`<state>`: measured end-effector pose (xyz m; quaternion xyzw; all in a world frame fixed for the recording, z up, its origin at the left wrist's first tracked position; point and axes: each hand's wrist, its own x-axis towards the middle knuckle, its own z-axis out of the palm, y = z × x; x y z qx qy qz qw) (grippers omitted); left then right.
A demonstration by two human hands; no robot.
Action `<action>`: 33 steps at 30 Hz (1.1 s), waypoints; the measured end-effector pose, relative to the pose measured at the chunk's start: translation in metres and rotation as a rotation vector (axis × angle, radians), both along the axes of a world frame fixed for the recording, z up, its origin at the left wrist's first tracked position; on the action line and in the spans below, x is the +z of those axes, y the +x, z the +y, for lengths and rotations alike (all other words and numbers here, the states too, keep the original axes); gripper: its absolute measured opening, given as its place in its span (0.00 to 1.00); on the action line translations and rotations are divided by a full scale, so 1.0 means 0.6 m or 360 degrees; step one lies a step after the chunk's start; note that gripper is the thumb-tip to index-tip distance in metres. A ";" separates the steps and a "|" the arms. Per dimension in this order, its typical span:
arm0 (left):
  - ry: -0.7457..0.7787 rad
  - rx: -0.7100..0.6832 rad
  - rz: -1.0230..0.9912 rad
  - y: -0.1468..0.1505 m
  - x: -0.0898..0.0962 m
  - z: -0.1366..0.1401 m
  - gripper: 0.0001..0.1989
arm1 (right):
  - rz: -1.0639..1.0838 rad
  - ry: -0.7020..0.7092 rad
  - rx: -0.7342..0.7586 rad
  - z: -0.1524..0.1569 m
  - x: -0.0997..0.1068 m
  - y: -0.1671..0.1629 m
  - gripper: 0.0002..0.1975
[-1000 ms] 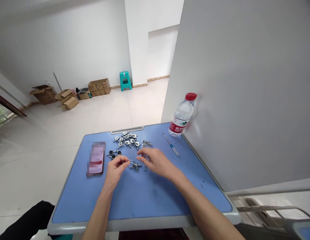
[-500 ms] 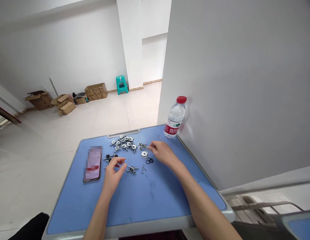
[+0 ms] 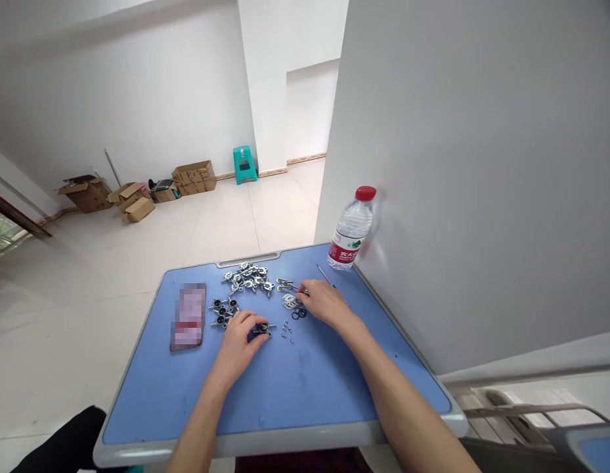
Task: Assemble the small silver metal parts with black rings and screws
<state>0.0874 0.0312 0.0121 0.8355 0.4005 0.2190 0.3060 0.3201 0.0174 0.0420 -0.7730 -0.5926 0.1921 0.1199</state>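
My left hand (image 3: 243, 338) curves over the table, thumb and fingertips closed about a small metal fitting (image 3: 265, 328) with a short stem; the palm side is hidden. Farther right, my right hand (image 3: 324, 301) pinches at the edge of flat metal plates (image 3: 289, 301), its fingertips partly covering one of them. Black rubber rings (image 3: 299, 314) lie just below those fingertips. Several tiny metal pieces (image 3: 287, 330) are scattered between the hands. Beside my left hand sit several fittings with black centres (image 3: 222, 311). Small metal levers (image 3: 285, 282) lie beyond the plates.
A pile of metal fittings (image 3: 248, 277) occupies the far part of the blue table (image 3: 305, 394). At left lies a phone (image 3: 189, 316). A screwdriver-like rod (image 3: 326, 274) and a water bottle (image 3: 351, 230) are at far right, by a grey partition (image 3: 457, 164).
My left hand has moved right and closed round the fitting in front of it. My right hand has come down from the levers to the flat plates, which are now spread out. The view has shifted slightly.
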 end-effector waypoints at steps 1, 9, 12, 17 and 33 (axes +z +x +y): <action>0.0023 -0.0010 0.0009 0.000 -0.001 0.001 0.09 | -0.0001 0.0039 0.0004 -0.002 0.000 -0.001 0.10; 0.0117 0.0053 0.0031 0.001 0.007 0.003 0.06 | 0.0101 0.0215 0.0047 -0.008 0.001 -0.001 0.08; 0.0024 0.0094 -0.0036 0.000 0.011 0.003 0.05 | 0.0136 0.0230 0.0100 -0.009 0.003 -0.001 0.08; -0.0104 0.0207 -0.0220 -0.004 0.011 0.003 0.05 | 0.0341 0.0346 0.0212 -0.016 0.009 -0.026 0.08; 0.0520 -0.0008 -0.0183 -0.002 0.019 -0.006 0.06 | 0.0851 0.0390 0.0572 -0.035 0.006 -0.086 0.07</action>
